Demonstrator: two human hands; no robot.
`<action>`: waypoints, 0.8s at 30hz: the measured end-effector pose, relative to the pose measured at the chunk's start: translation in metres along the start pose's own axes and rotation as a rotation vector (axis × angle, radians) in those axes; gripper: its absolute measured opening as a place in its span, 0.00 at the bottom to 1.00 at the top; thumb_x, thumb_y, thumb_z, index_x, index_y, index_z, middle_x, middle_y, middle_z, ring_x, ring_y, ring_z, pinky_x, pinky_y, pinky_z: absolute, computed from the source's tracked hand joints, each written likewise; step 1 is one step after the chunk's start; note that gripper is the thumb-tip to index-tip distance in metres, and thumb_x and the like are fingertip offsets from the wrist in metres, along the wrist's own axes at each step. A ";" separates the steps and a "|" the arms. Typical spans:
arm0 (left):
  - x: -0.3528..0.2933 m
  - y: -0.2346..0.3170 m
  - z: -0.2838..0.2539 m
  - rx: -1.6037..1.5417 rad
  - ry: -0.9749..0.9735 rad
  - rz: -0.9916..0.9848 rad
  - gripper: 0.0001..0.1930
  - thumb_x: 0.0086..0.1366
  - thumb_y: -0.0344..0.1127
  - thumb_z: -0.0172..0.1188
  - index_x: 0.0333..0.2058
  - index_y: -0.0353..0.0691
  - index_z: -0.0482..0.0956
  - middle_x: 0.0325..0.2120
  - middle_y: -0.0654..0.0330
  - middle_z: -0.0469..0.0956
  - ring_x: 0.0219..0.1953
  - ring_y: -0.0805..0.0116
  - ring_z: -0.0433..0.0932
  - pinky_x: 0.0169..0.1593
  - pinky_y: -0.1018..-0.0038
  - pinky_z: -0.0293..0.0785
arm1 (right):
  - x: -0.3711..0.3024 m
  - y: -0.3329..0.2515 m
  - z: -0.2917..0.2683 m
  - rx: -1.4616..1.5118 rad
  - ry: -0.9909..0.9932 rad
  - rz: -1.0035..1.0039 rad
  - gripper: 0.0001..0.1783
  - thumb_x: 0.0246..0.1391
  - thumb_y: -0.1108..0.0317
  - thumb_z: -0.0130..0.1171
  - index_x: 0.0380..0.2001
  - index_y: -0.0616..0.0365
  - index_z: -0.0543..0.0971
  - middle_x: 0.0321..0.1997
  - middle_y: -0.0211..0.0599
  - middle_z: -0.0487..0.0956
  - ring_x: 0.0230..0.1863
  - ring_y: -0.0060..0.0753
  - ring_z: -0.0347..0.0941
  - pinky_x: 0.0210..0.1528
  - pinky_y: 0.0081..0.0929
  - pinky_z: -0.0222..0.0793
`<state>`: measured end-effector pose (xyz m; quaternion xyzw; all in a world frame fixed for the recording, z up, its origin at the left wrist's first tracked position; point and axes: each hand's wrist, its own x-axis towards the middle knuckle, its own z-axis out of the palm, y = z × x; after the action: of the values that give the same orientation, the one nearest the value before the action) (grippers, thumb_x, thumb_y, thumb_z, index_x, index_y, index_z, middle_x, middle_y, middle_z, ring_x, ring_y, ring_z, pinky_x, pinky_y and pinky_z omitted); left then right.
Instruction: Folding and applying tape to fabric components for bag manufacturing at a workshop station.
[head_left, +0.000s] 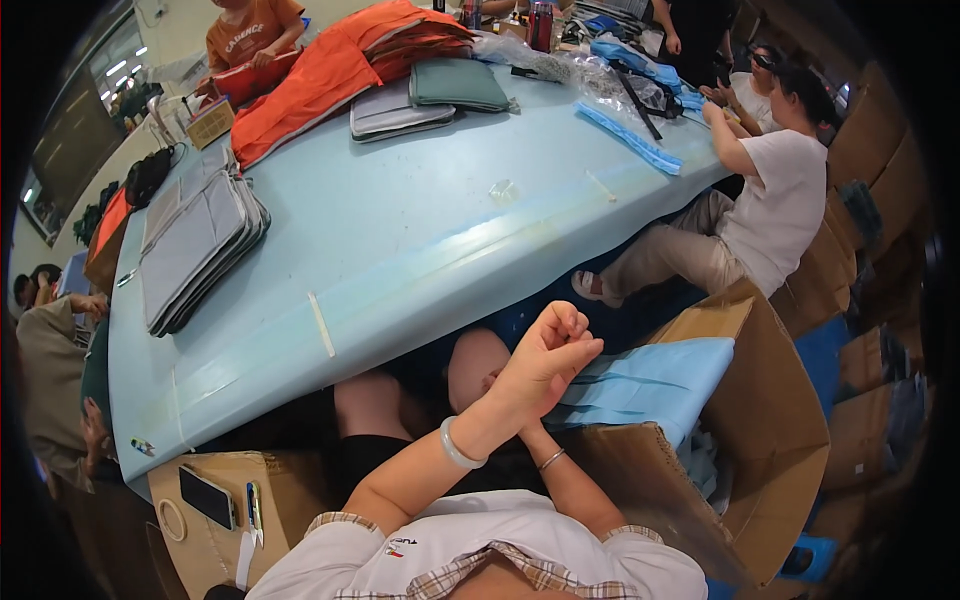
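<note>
My left hand [556, 355], with a pale bangle at its wrist, is raised over my lap beside the table edge. Its fingers are curled in and closed; anything inside them is hidden or too small to make out. Behind that wrist, my right hand [533, 428] is mostly covered by the left arm, and its fingers barely show. Close to both hands, light blue pleated fabric [655, 378] lies over the rim of an open cardboard box [775, 430]. More blue pieces [703, 462] are inside the box.
A blue-covered table [400, 220] stretches ahead, carrying grey folded pieces [200, 250], green ones [458, 85], orange fabric [320, 85] and a blue strip [628, 138]. On a carton at my left lie a phone [207, 497], snips [254, 512] and a tape roll [171, 520]. Co-workers sit around.
</note>
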<state>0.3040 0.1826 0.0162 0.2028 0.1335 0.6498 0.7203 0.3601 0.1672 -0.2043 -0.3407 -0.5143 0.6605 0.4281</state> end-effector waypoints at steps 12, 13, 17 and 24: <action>0.003 0.001 -0.016 0.001 0.050 0.061 0.17 0.55 0.17 0.59 0.28 0.47 0.61 0.29 0.71 0.61 0.30 0.82 0.64 0.40 0.84 0.66 | -0.006 0.012 0.008 -0.280 -0.005 -0.146 0.11 0.50 0.68 0.62 0.32 0.58 0.70 0.30 0.38 0.77 0.30 0.26 0.72 0.35 0.25 0.67; 0.004 0.001 -0.017 0.003 0.054 0.063 0.17 0.55 0.17 0.59 0.28 0.46 0.61 0.29 0.71 0.61 0.31 0.82 0.64 0.41 0.84 0.66 | -0.007 0.014 0.009 -0.303 -0.009 -0.160 0.11 0.50 0.68 0.62 0.32 0.59 0.70 0.30 0.39 0.77 0.30 0.27 0.72 0.34 0.25 0.67; 0.006 0.003 -0.015 0.015 0.077 0.069 0.17 0.55 0.17 0.59 0.28 0.46 0.61 0.28 0.71 0.60 0.31 0.82 0.64 0.42 0.83 0.68 | -0.005 0.017 0.010 -0.403 -0.012 -0.219 0.11 0.49 0.68 0.62 0.31 0.59 0.70 0.30 0.41 0.77 0.29 0.28 0.72 0.34 0.26 0.68; -0.003 0.007 -0.012 0.158 0.111 0.159 0.09 0.63 0.22 0.53 0.39 0.45 0.69 0.43 0.65 0.70 0.41 0.79 0.70 0.49 0.74 0.72 | 0.021 -0.003 -0.018 -0.664 0.064 -0.453 0.12 0.48 0.68 0.63 0.31 0.61 0.70 0.30 0.44 0.77 0.28 0.30 0.73 0.32 0.28 0.68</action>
<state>0.2918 0.1816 0.0083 0.2327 0.2075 0.7027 0.6396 0.3684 0.1936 -0.2061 -0.3588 -0.7481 0.3368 0.4452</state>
